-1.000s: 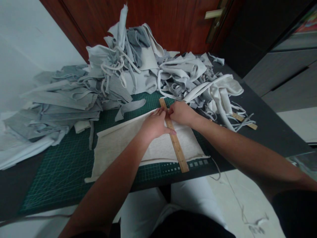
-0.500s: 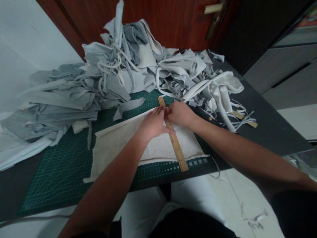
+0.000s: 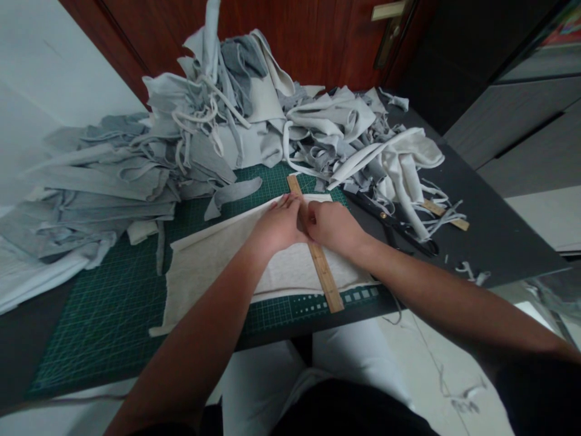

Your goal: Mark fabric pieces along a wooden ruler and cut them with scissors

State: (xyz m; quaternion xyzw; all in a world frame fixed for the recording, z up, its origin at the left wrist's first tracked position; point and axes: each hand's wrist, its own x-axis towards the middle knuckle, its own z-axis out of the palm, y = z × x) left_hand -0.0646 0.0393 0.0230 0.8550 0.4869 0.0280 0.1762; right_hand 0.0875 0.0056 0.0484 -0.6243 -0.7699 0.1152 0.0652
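Observation:
A folded piece of cream cloth (image 3: 218, 260) lies across the green cutting mat (image 3: 100, 315). Over its right part a wooden ruler (image 3: 327, 280) runs slantwise from far edge to near edge. My left hand (image 3: 282, 225) lies on the ruler and cloth, pressing down with its fingers stretched out. Close along the ruler's right side, my right hand (image 3: 334, 225) is closed with the fingers curled in. Whatever it grips is hidden by those fingers.
Heaps of grey fabric pieces (image 3: 109, 169) and pale scraps (image 3: 336, 118) line the back. Dark scissors (image 3: 402, 229) and a second ruler (image 3: 447, 214), partly under strips, lie on the right. The table's edge (image 3: 272, 339) is just before my lap.
My right hand has moved along the ruler toward me, down from near its far end. The scissors on the right show more now. My left hand keeps its place on the ruler.

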